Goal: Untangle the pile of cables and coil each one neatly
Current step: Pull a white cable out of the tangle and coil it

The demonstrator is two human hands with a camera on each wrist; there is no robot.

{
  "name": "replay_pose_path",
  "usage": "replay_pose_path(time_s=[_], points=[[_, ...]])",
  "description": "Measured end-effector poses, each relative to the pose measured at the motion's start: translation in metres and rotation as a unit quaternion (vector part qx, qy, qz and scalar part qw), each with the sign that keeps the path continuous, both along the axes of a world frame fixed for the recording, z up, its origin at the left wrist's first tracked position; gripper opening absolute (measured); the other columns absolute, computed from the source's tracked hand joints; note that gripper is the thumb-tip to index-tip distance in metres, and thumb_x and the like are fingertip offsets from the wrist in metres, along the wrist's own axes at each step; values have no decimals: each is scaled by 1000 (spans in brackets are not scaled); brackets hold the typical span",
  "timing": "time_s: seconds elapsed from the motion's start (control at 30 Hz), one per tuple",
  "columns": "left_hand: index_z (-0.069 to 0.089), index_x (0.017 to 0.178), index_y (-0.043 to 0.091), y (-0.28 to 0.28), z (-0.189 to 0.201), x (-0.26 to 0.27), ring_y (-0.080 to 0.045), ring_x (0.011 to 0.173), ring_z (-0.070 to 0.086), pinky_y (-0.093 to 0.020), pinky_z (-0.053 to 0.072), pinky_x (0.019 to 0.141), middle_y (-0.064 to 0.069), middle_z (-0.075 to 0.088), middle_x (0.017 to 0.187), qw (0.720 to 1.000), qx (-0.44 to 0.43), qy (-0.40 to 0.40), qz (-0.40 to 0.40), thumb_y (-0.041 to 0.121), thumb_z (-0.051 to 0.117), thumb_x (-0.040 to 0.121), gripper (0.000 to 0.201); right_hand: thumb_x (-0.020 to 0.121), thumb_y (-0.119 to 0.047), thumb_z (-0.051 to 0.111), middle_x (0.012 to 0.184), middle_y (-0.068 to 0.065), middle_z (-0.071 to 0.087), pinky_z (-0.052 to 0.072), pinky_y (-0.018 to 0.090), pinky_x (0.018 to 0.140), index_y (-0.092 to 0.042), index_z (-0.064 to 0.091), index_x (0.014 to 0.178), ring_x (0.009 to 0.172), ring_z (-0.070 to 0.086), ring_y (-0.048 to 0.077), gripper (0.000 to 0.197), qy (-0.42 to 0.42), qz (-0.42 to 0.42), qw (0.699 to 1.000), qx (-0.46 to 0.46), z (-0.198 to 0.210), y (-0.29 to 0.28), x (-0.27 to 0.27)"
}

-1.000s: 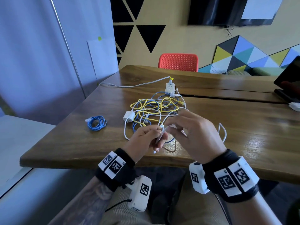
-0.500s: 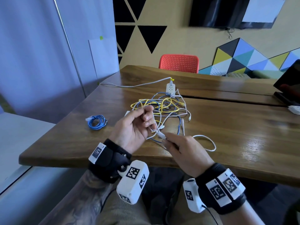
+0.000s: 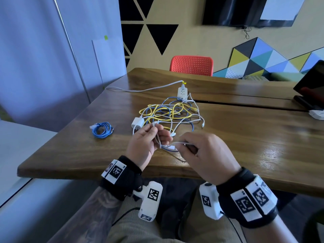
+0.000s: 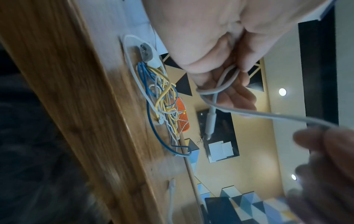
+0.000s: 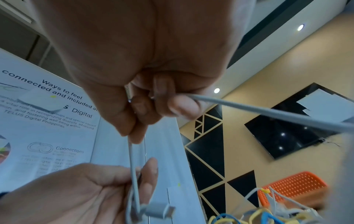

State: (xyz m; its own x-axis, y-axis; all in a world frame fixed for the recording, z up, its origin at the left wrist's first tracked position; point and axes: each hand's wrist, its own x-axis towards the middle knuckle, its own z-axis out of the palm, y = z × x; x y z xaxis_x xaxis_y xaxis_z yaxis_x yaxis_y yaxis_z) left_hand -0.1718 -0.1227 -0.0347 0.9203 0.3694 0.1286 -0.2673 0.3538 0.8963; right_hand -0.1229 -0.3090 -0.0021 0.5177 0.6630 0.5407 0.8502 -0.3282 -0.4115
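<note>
A tangle of yellow, blue and white cables (image 3: 168, 114) lies mid-table, with a white charger plug (image 3: 137, 122) at its left. My left hand (image 3: 150, 139) holds small loops of a thin white cable (image 4: 220, 84) between thumb and fingers; the cable's connector end (image 4: 210, 122) hangs below them. My right hand (image 3: 196, 149) pinches the same white cable (image 5: 249, 107) a short way along, just right of the left hand. The cable runs taut between both hands above the table's near edge.
A coiled blue cable (image 3: 101, 129) lies apart at the left of the wooden table (image 3: 245, 146). A white power strip (image 3: 182, 92) with its cord sits behind the tangle. A red chair (image 3: 192, 64) stands beyond; a dark tablet stand (image 3: 310, 88) is at far right.
The left hand has moved down and right with more white cable looped in it. The right hand has shifted closer to it, drawing slack cable off the table.
</note>
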Motion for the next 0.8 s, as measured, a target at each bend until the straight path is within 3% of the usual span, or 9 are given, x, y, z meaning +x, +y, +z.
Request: replay_pose_path(time_s=[0.1, 0.17, 0.27, 0.33, 0.47, 0.53, 0.6, 0.67, 0.8], points=[[60, 98, 0, -7, 2, -4, -16, 73, 68, -35, 57, 74, -1, 71, 75, 986, 157, 21, -47, 4, 37, 105, 24, 94, -32, 62, 73, -15, 58, 48, 36, 59, -27, 70, 84, 69, 52, 6, 14, -22, 21, 1000, 9, 6, 4, 4], [58, 98, -10, -11, 4, -9, -25, 72, 68, -46, 57, 78, -7, 70, 77, 966, 242, 10, -94, 7, 42, 104, 24, 95, -33, 63, 79, -13, 61, 50, 36, 60, -30, 71, 87, 71, 55, 6, 12, -22, 31, 999, 8, 8, 4, 9], [58, 93, -8, -14, 9, -15, -29, 63, 59, -37, 54, 66, -15, 65, 72, 970, 173, 20, -169, 13, 41, 100, 28, 91, -38, 71, 78, -13, 59, 48, 34, 58, -34, 74, 92, 69, 54, 9, 5, -13, 28, 999, 15, 9, -1, 19], [60, 95, -6, -13, 12, -17, -23, 58, 52, -31, 44, 60, -11, 60, 65, 971, 114, 48, -206, 20, 35, 97, 36, 89, -40, 74, 80, -9, 62, 47, 35, 60, -35, 75, 94, 72, 56, 11, 8, 15, 28, 999, 31, 5, -3, 27], [67, 87, 3, -10, 19, -21, -19, 56, 40, -32, 36, 60, -2, 41, 58, 965, 62, 57, -246, 23, 40, 91, 34, 95, -39, 69, 88, -8, 67, 49, 34, 68, -32, 78, 108, 78, 63, 11, 17, 75, 49, 991, 102, -7, 3, 33], [68, 88, 6, -8, 28, -22, -14, 54, 40, -30, 37, 61, 2, 40, 59, 966, -35, 14, -255, 21, 41, 92, 31, 99, -36, 61, 87, -17, 67, 50, 32, 71, -30, 75, 114, 81, 63, 7, 22, 91, 52, 989, 103, -17, 7, 31], [64, 95, 4, -4, 36, -20, -12, 56, 45, -27, 47, 64, 3, 44, 63, 964, -134, -54, -225, 19, 37, 97, 30, 100, -34, 58, 73, -23, 59, 46, 30, 64, -29, 73, 115, 68, 54, 3, 22, 128, 34, 989, 67, -26, 9, 28], [60, 100, 2, 1, 39, -12, -12, 62, 56, -27, 54, 68, 1, 55, 69, 967, -195, -88, -142, 17, 39, 99, 26, 102, -35, 55, 65, -16, 51, 39, 31, 57, -22, 71, 112, 58, 43, 8, 23, 137, 41, 990, -3, -32, 10, 20], [62, 98, 0, 4, 28, 5, -17, 76, 73, -28, 59, 71, -9, 71, 84, 980, -183, -62, 39, 14, 44, 102, 23, 102, -31, 54, 69, -17, 56, 41, 26, 61, -20, 66, 105, 63, 50, 5, 17, 117, 89, 984, -99, -30, 13, -2]])
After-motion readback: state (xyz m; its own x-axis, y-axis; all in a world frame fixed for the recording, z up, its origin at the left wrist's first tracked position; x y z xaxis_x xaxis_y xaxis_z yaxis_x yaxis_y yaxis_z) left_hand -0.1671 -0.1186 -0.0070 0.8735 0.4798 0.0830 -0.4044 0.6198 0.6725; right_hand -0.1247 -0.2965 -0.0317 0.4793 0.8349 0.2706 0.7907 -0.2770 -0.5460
